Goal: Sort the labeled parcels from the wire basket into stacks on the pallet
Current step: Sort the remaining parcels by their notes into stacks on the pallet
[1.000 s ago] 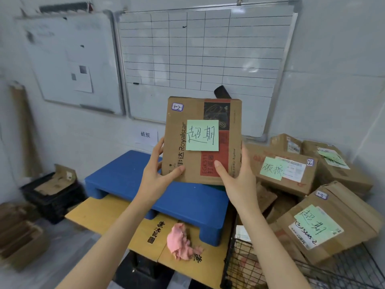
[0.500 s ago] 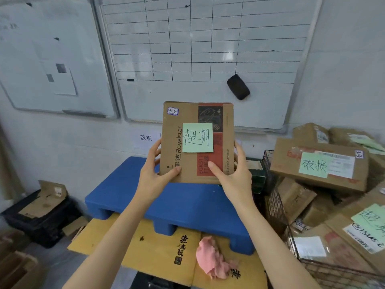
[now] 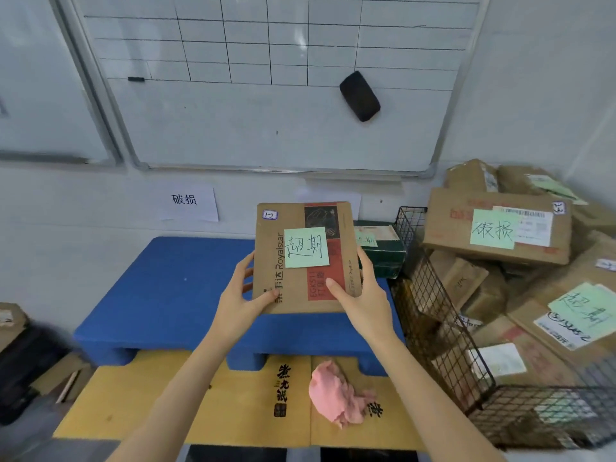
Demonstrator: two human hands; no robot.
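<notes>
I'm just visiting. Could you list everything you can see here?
pallet: one, blue, centre
held parcel: one, brown with green note, above the pallet
dark green box: one, on the pallet's far right corner
wire basket: one, black, right
piled parcels: many, brown, in the wire basket
cardboard sheet: one, yellow, under the pallet
cloth: one, pink, on the cardboard sheet
whiteboards: two, white, on the wall
eraser: one, black, on the gridded whiteboard
paper sign: one, white, wall above the pallet
left hand, right hand: two, gripping the held parcel's side edges

Parcel sorting room: whiteboard (image 3: 266, 95), blue pallet (image 3: 166, 295), heaped wire basket (image 3: 443, 331).
</notes>
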